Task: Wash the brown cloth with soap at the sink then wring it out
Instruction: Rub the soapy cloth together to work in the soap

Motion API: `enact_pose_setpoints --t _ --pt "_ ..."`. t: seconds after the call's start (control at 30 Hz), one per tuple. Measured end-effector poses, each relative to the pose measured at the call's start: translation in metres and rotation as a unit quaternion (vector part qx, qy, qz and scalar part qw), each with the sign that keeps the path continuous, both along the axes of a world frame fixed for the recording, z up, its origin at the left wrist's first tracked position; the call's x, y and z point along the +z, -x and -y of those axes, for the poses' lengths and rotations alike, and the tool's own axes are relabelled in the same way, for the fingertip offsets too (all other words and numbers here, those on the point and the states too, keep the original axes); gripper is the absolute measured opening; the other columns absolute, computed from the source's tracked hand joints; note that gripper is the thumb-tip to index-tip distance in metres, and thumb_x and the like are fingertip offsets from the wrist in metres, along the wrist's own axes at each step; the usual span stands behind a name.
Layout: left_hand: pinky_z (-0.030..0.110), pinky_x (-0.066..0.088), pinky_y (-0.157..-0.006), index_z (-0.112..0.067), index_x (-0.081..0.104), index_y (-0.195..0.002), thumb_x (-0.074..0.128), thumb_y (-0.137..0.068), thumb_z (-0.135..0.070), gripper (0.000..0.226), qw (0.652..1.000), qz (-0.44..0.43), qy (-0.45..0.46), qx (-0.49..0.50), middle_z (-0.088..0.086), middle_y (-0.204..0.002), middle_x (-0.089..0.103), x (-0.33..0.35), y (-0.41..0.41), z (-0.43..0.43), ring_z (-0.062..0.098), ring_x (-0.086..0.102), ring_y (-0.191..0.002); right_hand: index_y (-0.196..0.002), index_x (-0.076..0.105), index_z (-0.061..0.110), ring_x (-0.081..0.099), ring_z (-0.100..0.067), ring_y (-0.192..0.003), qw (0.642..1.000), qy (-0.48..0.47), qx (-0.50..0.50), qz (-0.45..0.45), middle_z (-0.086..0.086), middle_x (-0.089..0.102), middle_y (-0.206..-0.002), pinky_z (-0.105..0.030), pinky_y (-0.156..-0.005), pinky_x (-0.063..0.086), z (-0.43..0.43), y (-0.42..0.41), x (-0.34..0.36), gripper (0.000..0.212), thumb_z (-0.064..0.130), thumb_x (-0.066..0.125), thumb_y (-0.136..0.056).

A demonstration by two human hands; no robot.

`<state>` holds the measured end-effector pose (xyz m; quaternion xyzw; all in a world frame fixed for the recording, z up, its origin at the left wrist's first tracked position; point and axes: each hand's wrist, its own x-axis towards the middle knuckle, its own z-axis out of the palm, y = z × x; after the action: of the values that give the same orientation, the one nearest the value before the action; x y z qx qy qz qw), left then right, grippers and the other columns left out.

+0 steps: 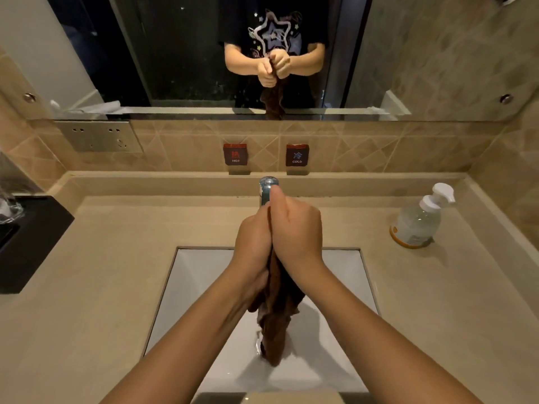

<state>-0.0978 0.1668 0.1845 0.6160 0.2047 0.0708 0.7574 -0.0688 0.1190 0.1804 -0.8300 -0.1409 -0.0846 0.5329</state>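
Head view, left hand point(253, 243) and right hand point(298, 233) gripping brown cloth point(279, 316) over sink point(201, 275), faucet point(267, 185) half-hidden, soap bottle point(417, 223) right

I count two hands at centre frame, the left hand point(252, 243) and the right hand point(297, 231), with one brown cloth point(277, 316). I see one sink point(189, 287), one faucet point(267, 185), one pump bottle point(417, 223) at right on the counter point(116, 272), two wall labels, a hot label point(235, 154) and a cold label point(297, 155), one outlet panel point(99, 135) at upper left, one mirror point(189, 53), and one black box point(29, 243) at the left edge.
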Motion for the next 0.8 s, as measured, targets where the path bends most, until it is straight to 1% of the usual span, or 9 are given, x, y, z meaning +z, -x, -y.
enact_pose_setpoints --t 0.1,0.17,0.27,0.33,0.43,0.53,0.63,0.7,0.8 --pt "0.02 0.046 -0.047 -0.009 0.065 -0.067 0.05 -0.094 -0.021 0.033 0.999 -0.016 0.034 0.0 -0.001 -0.053 0.062 0.008 0.004 0.004 0.009 0.061 -0.053 -0.044 0.037 0.014 0.04 -0.014 -0.047 0.994 -0.062 -0.034 -0.083 0.0 0.041 -0.046 -0.031 -0.051 0.031 0.007 -0.022 0.007 0.056 0.029 0.039 -0.097" --pt "0.015 0.043 -0.043 -0.009 0.061 -0.068 0.049 -0.095 -0.019 0.031 0.999 -0.018 0.024 0.018 0.002 -0.053 0.059 0.006 -0.001 -0.004 0.007 0.058 -0.048 -0.051 0.048 0.011 0.051 -0.017 -0.054 0.998 -0.004 -0.015 -0.061 -0.005 0.052 -0.053 -0.029 -0.053 0.035 0.005 -0.008 0.002 0.053 0.032 0.037 -0.098" --pt "0.01 0.041 -0.047 -0.013 0.043 -0.069 0.038 -0.099 -0.007 0.032 0.999 -0.012 0.021 0.042 0.003 -0.056 0.046 0.002 -0.006 -0.007 0.001 0.05 -0.043 -0.081 0.06 0.001 0.06 -0.029 -0.076 0.993 0.111 0.045 0.001 -0.016 0.063 -0.078 -0.029 -0.064 0.037 -0.005 0.021 0.0 0.038 0.024 0.035 -0.098" --pt "0.017 0.042 -0.057 -0.01 0.043 -0.064 0.035 -0.101 -0.008 0.037 0.996 0.009 0.072 0.058 0.001 -0.052 0.046 0.005 -0.005 -0.001 0.002 0.051 -0.045 -0.065 0.05 0.007 0.054 -0.032 -0.069 0.992 0.111 0.055 0.029 -0.016 0.055 -0.068 -0.03 -0.063 0.032 -0.006 0.013 0.01 0.041 0.025 0.032 -0.098" --pt "0.019 0.047 -0.045 -0.009 0.063 -0.059 0.048 -0.097 -0.018 0.042 0.995 -0.005 0.097 0.026 0.002 -0.049 0.06 0.011 0.003 -0.001 0.009 0.06 -0.047 -0.046 0.034 0.013 0.048 -0.027 -0.058 1.0 0.019 0.008 -0.01 -0.01 0.046 -0.054 -0.034 -0.056 0.031 -0.001 -0.02 0.017 0.055 0.031 0.032 -0.098" --pt "0.016 0.045 -0.043 -0.01 0.066 -0.062 0.048 -0.097 -0.025 0.042 0.997 0.018 0.076 0.028 0.0 -0.048 0.061 0.015 0.003 -0.011 0.009 0.059 -0.045 -0.055 0.052 0.005 0.054 -0.026 -0.058 0.998 -0.002 -0.007 -0.067 -0.012 0.055 -0.057 -0.037 -0.057 0.039 0.004 -0.016 0.001 0.055 0.033 0.034 -0.098" --pt "0.015 0.039 -0.04 -0.018 0.053 -0.042 0.049 -0.097 -0.026 0.056 0.994 -0.02 0.079 0.079 -0.006 -0.038 0.05 0.013 0.0 -0.017 0.008 0.049 -0.039 -0.068 0.062 0.002 0.06 -0.032 -0.064 0.996 0.085 0.019 0.002 -0.017 0.064 -0.064 -0.038 -0.061 0.045 -0.005 0.022 -0.01 0.059 0.04 0.024 -0.094" --pt "0.016 0.039 -0.041 -0.014 0.048 -0.05 0.05 -0.095 -0.019 0.046 0.995 -0.036 0.065 0.07 -0.007 -0.037 0.048 0.011 0.001 -0.012 0.01 0.048 -0.042 -0.069 0.061 0.002 0.061 -0.034 -0.07 0.993 0.11 0.027 0.042 -0.019 0.066 -0.07 -0.037 -0.065 0.045 -0.009 0.022 -0.001 0.059 0.038 0.022 -0.093" --pt "0.017 0.045 -0.043 -0.008 0.062 -0.063 0.051 -0.096 -0.02 0.037 0.996 -0.026 0.078 0.028 -0.001 -0.047 0.06 0.012 0.008 -0.001 0.011 0.06 -0.047 -0.065 0.042 0.009 0.053 -0.028 -0.067 0.994 0.103 0.016 -0.017 -0.012 0.059 -0.067 -0.034 -0.059 0.032 0.001 -0.017 0.011 0.039 0.026 0.031 -0.098"
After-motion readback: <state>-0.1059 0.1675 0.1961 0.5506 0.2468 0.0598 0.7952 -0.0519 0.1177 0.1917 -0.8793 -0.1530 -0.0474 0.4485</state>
